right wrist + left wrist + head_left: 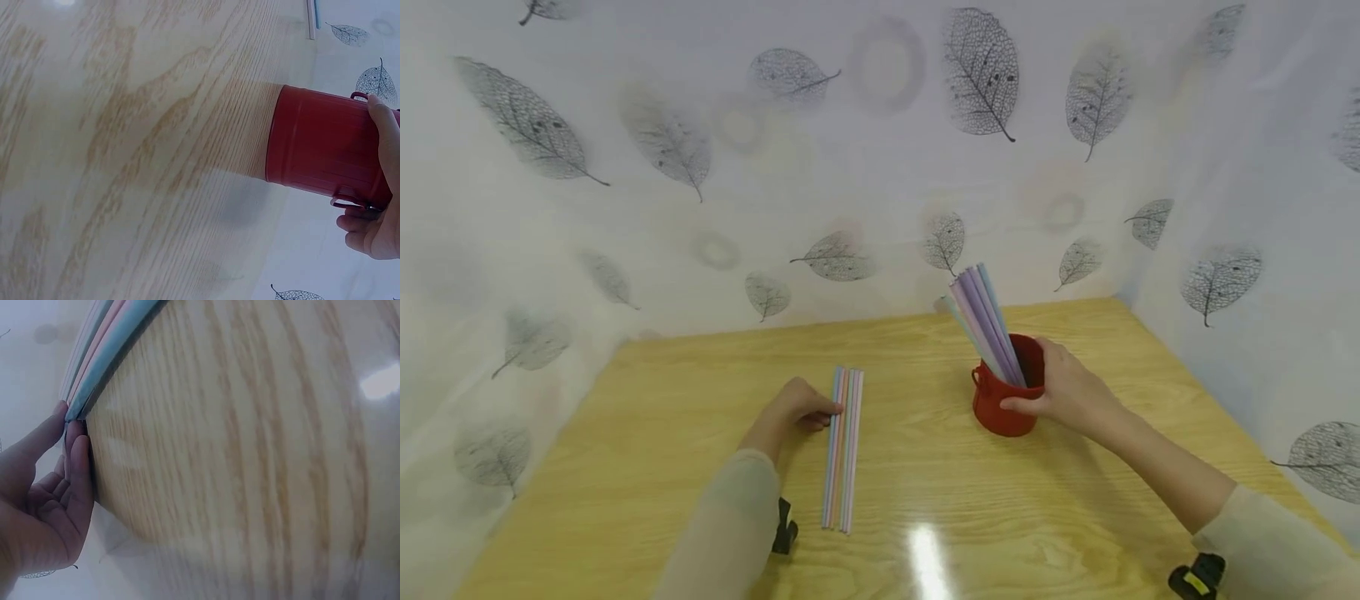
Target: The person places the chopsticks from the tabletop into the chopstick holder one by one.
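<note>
A flat row of pastel drinking straws (841, 467) lies lengthwise on the table, left of the middle. My left hand (803, 405) is at the row's left side, its thumb and fingers pinching the straws near the far end. In the left wrist view, the thumb (47, 434) rests over the pale blue outer straw (112, 359), with a fingertip beneath. Farther right, my right hand (1071, 392) grips the rim of a small red bucket (1003, 412), thumb in front. More straws (988, 325), purple, pink and blue, lean leftward out of it.
The light wood-grain table (647, 450) runs back to a pale curtain (880, 167) printed with dark leaves, which also hangs at both sides. A small looped handle (350, 201) sticks out from the bucket's side. Light glares off the tabletop near the front.
</note>
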Demonstrator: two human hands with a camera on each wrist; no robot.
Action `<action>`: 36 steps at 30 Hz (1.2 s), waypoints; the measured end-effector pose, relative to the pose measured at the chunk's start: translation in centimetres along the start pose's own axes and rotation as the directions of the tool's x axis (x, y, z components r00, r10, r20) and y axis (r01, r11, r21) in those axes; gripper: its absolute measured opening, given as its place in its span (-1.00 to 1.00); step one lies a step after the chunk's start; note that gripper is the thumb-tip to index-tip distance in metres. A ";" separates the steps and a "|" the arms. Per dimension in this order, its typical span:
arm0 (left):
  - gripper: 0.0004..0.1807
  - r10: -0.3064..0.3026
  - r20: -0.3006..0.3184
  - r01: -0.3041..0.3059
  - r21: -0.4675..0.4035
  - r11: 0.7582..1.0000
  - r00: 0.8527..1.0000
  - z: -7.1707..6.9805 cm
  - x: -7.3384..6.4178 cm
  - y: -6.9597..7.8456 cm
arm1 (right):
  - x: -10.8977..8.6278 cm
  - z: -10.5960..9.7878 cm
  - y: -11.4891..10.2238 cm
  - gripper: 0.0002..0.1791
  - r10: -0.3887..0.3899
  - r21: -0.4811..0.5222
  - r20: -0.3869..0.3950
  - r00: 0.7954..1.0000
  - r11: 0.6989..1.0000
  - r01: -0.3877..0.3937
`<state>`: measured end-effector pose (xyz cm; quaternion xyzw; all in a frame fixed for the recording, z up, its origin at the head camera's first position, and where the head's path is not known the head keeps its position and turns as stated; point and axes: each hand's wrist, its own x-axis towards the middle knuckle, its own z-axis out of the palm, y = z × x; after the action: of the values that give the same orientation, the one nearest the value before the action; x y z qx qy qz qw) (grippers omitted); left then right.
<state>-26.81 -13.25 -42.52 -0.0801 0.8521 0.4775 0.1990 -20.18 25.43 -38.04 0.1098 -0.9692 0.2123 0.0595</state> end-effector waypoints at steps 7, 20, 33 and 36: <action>-0.86 -0.013 0.044 0.017 -0.097 0.995 0.999 -0.7 -0.1 -0.3 | 0.2 0.0 -0.1 0.23 -0.009 -0.001 -0.006 1.000 1.000 0.009; -0.82 -0.021 0.147 0.060 -0.263 0.963 0.989 -1.7 0.0 -1.7 | 0.4 0.3 -0.3 0.24 -0.010 0.002 0.009 1.000 1.000 0.010; -0.74 -0.035 0.129 0.087 -0.428 0.899 0.991 -1.2 -0.3 -0.5 | -0.2 -0.1 -0.5 0.21 -0.022 0.013 -0.013 1.000 1.000 0.022; -0.67 -0.012 0.111 0.061 -0.455 0.889 0.994 -1.1 -0.5 -0.1 | -0.1 0.1 -0.4 0.20 -0.025 0.012 -0.013 1.000 1.000 0.025</action>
<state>-26.65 -14.29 -41.92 -0.1153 0.7024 0.6643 0.2281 -19.95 25.03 -37.94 0.1208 -0.9660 0.2183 0.0679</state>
